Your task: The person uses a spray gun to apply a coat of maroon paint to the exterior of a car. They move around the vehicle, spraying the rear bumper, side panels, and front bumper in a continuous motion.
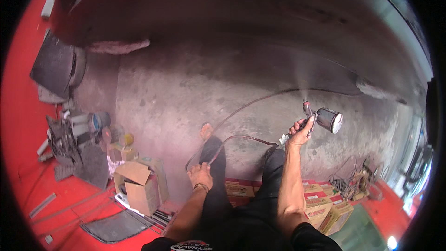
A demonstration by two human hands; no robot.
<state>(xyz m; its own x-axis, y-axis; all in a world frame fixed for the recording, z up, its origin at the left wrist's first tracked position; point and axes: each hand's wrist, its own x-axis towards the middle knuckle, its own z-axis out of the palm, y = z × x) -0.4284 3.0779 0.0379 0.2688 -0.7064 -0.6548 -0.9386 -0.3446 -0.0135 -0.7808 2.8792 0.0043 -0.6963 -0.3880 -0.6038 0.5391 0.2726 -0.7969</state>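
R hand [301, 132] has its fingers clamped round the handle of a spray gun [308, 113], held over the concrete floor [162, 93] toward its R edge. Dark cup [329, 120] w/ a pale end sits on the gun's R side; thin mist [302, 72] leaves the nozzle toward a dark, glossy panel [251, 16], prob. a vehicle body, though the far side is too dim to be sure.

L hand [200, 175], nr the floor's near edge, has its fingers closed on the air hose [241, 136], which runs from a white wrap [282, 140] below the gun; a second run of it arcs across the concrete. A bare foot [206, 131] is just beyond L hand.

At the near L corner: open cardboard box [143, 196] and, on red flooring [65, 216], a flat dark sheet [114, 227]. Nr R corner: cartons [320, 211] w/ coiled cable [341, 185] beside them.
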